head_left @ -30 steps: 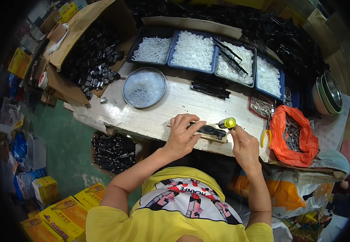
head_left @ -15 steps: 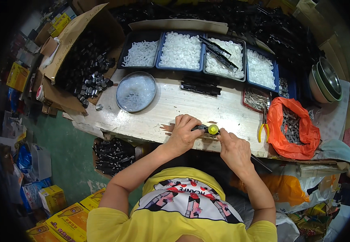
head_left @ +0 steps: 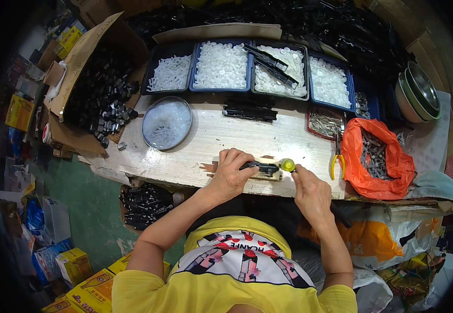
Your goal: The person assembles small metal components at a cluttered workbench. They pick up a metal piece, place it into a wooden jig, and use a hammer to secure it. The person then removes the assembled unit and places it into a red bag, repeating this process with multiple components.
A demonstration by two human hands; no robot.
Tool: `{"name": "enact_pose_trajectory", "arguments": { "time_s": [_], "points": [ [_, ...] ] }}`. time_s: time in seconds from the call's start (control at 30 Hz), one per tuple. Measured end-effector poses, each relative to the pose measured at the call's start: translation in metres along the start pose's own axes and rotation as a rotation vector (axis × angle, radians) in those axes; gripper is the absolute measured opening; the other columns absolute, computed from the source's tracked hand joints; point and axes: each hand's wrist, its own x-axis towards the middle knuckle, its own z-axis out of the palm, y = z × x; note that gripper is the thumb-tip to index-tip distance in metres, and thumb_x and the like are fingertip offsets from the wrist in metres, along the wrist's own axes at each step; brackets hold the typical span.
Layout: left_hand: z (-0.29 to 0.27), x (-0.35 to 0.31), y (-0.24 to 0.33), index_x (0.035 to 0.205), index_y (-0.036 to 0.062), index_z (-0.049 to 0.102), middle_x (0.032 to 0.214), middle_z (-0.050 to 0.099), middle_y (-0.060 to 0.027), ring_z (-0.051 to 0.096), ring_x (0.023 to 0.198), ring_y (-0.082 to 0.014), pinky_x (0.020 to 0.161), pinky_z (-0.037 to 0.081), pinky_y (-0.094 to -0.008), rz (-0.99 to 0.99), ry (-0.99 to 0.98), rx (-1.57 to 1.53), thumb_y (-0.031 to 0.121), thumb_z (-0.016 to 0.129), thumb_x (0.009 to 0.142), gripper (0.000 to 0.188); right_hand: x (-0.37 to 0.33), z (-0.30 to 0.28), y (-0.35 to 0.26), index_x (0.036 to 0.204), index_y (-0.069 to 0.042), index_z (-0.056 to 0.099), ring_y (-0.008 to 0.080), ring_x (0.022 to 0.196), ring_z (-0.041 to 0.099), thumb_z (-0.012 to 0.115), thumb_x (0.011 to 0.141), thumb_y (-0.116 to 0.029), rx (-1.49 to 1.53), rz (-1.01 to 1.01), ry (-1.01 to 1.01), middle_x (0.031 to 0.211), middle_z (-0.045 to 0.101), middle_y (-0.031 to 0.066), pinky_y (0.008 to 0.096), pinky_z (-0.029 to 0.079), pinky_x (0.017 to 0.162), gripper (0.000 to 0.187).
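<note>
The left hand [head_left: 232, 175] is closed over a black part [head_left: 260, 167], pressing it down on a small wooden block [head_left: 268, 175] at the near edge of the tabletop [head_left: 210, 138]. The right hand [head_left: 310, 190] grips a tool with a yellow-green handle [head_left: 287, 165], its tip meeting the part's right end; it looks like a screwdriver, though the tip is too small to tell. To do this well, the left hand should keep the part flat on the block while the tool stays in line with it. Pliers [head_left: 336, 159] lie just beside, near an orange bag [head_left: 375, 164].
</note>
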Motion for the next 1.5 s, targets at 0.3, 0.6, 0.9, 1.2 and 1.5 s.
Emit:
{"name": "enact_pose_trajectory", "arguments": {
  "time_s": [0.3, 0.6, 0.9, 1.2, 1.5],
  "points": [
    [-0.001, -0.002, -0.001, 0.084, 0.0069, 0.063, 0.095, 0.055, -0.0074, 0.047, 0.091, -0.0243, 0.079, 0.032, -0.0379, -0.003, -0.037, -0.035, 0.001, 0.061, 0.064, 0.021, 0.006, 0.003, -0.030, 0.101, -0.004, 0.057, 0.0276, 0.052, 0.056, 0.059, 0.081, -0.013, 0.001, -0.085, -0.094, 0.063, 0.054, 0.0103, 0.0371, 0.043, 0.045, 0.021],
    [0.000, 0.002, -0.002, 0.083, 0.0069, 0.063, 0.094, 0.056, -0.0067, 0.049, 0.085, -0.0236, 0.071, 0.033, -0.0363, 0.018, -0.003, -0.041, 0.003, 0.065, 0.064, 0.020, 0.010, 0.012, -0.014, 0.088, -0.006, 0.055, 0.0333, 0.052, 0.056, 0.053, 0.086, -0.021, -0.002, 0.026, -0.143, 0.066, 0.058, 0.0138, 0.0423, 0.043, 0.047, 0.016],
    [-0.003, 0.009, 0.002, 0.095, 0.0065, 0.060, 0.092, 0.053, -0.0059, 0.048, 0.083, -0.0224, 0.072, 0.034, -0.0349, -0.056, -0.017, -0.040, 0.003, 0.066, 0.067, 0.028, 0.044, 0.029, 0.023, 0.095, -0.004, 0.057, 0.0313, 0.061, 0.057, 0.055, 0.084, -0.014, -0.005, 0.009, 0.134, 0.071, 0.058, 0.0125, 0.0418, 0.044, 0.053, 0.015],
    [-0.042, 0.016, -0.001, 0.118, -0.0015, 0.047, 0.100, 0.056, -0.0100, 0.060, 0.086, -0.0202, 0.067, 0.051, -0.0293, -0.876, 0.249, -1.380, 0.011, 0.050, 0.090, 0.031, 0.050, 0.029, 0.031, 0.086, -0.008, 0.061, 0.0219, 0.081, 0.051, 0.054, 0.067, 0.005, 0.113, -0.264, 0.009, 0.081, 0.053, 0.0050, 0.0337, 0.037, 0.071, 0.024],
    [-0.031, -0.003, 0.011, 0.115, 0.0001, 0.047, 0.094, 0.056, -0.0129, 0.060, 0.076, -0.0206, 0.059, 0.051, -0.0296, -0.858, 0.067, -1.615, 0.013, 0.056, 0.087, 0.032, 0.037, 0.024, 0.028, 0.085, -0.009, 0.059, 0.0192, 0.085, 0.049, 0.054, 0.068, 0.000, 0.063, -0.501, -0.233, 0.083, 0.051, 0.0030, 0.0319, 0.035, 0.073, 0.020]
  ]
}}
